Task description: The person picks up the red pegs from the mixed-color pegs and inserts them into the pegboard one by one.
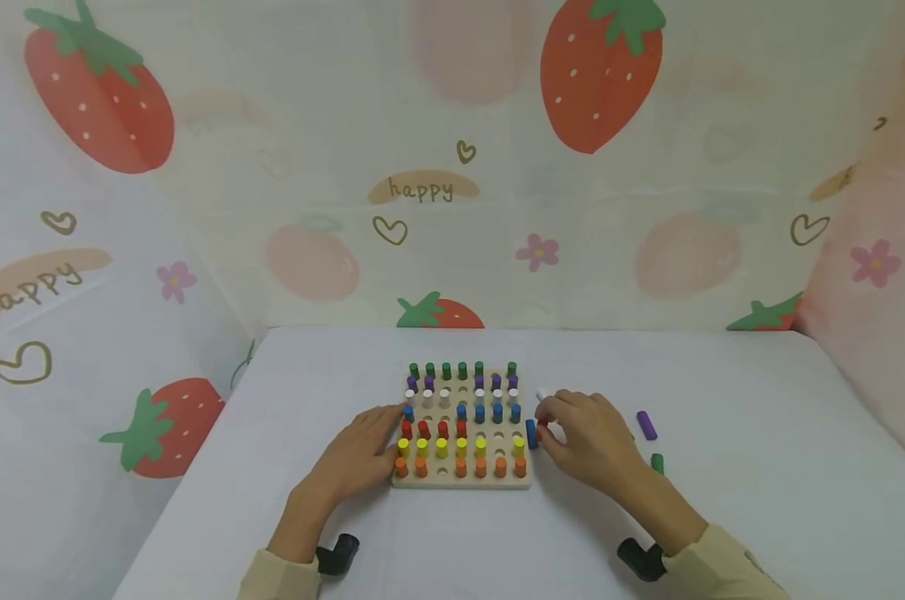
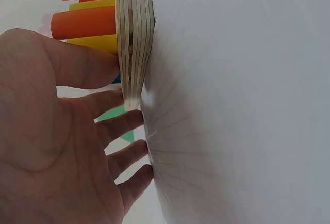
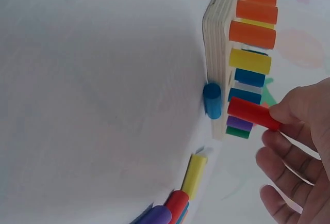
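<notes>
My right hand (image 1: 591,437) pinches a red peg (image 3: 252,113) between thumb and fingertips, just off the right side of a wooden pegboard (image 1: 460,483). The board carries rows of green, purple, white, blue, red, yellow and orange pegs, with bare holes in several rows. In the red row, pegs (image 1: 442,430) fill the left part, and holes show to the right. My left hand (image 1: 358,454) rests at the board's left side; its thumb touches the board and its extended fingers reach the table along the edge. A loose blue peg (image 3: 212,101) lies beside the board's right edge.
Right of the board, a purple peg (image 1: 647,425) and a green peg (image 1: 657,463) lie on the white table. Yellow (image 3: 195,172) and red (image 3: 177,203) pegs lie loose too. A white peg (image 1: 540,394) shows by the right fingers. Strawberry-printed cloth walls stand behind.
</notes>
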Motion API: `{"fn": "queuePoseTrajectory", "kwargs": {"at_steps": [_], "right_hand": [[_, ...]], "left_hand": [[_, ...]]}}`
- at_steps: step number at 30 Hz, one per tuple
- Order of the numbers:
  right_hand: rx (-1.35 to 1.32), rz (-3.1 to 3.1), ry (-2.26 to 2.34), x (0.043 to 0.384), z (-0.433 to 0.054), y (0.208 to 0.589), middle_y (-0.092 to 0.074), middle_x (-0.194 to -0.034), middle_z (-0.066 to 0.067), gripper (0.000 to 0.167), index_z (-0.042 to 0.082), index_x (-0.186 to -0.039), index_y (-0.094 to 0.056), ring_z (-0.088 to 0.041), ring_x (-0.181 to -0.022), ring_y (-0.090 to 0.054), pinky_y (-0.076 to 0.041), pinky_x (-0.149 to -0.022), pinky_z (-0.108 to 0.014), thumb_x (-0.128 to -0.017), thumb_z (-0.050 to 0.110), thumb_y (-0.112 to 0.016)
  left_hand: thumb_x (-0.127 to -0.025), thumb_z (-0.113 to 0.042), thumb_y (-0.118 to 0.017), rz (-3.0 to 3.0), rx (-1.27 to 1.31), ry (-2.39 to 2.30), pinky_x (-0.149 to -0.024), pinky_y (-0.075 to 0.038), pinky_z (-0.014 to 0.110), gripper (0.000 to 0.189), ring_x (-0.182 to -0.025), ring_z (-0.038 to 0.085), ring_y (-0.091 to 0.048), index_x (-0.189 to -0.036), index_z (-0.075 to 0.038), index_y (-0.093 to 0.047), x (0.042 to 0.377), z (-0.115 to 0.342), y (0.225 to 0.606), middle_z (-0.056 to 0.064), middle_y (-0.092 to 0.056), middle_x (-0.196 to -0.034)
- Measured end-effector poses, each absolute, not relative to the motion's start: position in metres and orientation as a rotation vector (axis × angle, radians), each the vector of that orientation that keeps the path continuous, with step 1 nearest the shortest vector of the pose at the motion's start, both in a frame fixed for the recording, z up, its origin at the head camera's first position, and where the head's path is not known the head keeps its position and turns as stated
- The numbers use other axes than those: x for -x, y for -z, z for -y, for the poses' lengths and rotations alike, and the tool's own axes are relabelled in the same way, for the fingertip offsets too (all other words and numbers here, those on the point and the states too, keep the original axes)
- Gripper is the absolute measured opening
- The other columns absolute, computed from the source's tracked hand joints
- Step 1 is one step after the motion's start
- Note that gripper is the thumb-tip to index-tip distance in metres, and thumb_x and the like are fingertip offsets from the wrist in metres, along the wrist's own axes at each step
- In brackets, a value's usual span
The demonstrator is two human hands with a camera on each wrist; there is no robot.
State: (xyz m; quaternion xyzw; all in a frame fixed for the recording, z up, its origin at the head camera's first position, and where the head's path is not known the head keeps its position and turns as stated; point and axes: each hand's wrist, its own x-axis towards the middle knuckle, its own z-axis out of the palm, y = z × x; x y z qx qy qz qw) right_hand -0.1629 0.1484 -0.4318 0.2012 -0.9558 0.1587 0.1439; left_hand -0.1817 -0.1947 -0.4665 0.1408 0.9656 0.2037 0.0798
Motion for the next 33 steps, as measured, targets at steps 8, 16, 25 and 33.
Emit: {"fn": "queuePoseTrajectory", "kwargs": {"at_steps": [8, 16, 25, 33], "right_hand": [[-0.634, 2.725, -0.431, 0.165, -0.148, 0.429, -0.075, -0.09, 0.003, 0.015, 0.016, -0.098, -0.076, -0.013, -0.083, -0.067, -0.057, -0.083, -0.035, -0.087, 0.02, -0.086], [-0.709, 2.776, -0.421, 0.169, -0.14, 0.421, -0.077, -0.096, 0.003, 0.022, 0.015, -0.108, -0.077, -0.015, -0.086, -0.07, -0.062, -0.085, -0.039, -0.088, 0.02, -0.084], [-0.741, 2.804, -0.462, 0.174, -0.128, 0.424, -0.077, -0.101, 0.002, 0.015, 0.017, -0.103, -0.078, -0.017, -0.092, -0.072, -0.063, -0.094, -0.043, -0.09, 0.024, -0.083], [-0.773, 2.789, -0.494, 0.177, -0.118, 0.425, -0.074, -0.093, 0.006, 0.015, 0.018, -0.102, -0.077, -0.011, -0.081, -0.064, -0.062, -0.09, -0.039, -0.09, 0.024, -0.084]], "left_hand": [[-0.101, -0.027, -0.052, -2.879, -0.421, -0.595, -0.132, -0.029, 0.06, 0.067, -0.16, 0.038, -0.034, -0.164, -0.009, -0.038, 0.182, 0.195, 0.467, 0.014, -0.042, -0.169], [-0.101, -0.027, -0.052, -2.892, -0.418, -0.579, -0.132, -0.03, 0.06, 0.067, -0.16, 0.038, -0.035, -0.164, -0.009, -0.038, 0.182, 0.195, 0.466, 0.014, -0.043, -0.169], [-0.101, -0.028, -0.052, -2.893, -0.451, -0.605, -0.131, -0.03, 0.061, 0.067, -0.159, 0.037, -0.037, -0.164, -0.009, -0.039, 0.185, 0.196, 0.471, 0.013, -0.044, -0.168], [-0.1, -0.027, -0.053, -2.894, -0.447, -0.613, -0.13, -0.031, 0.062, 0.066, -0.158, 0.038, -0.038, -0.163, -0.009, -0.041, 0.185, 0.197, 0.47, 0.013, -0.045, -0.167]]}}
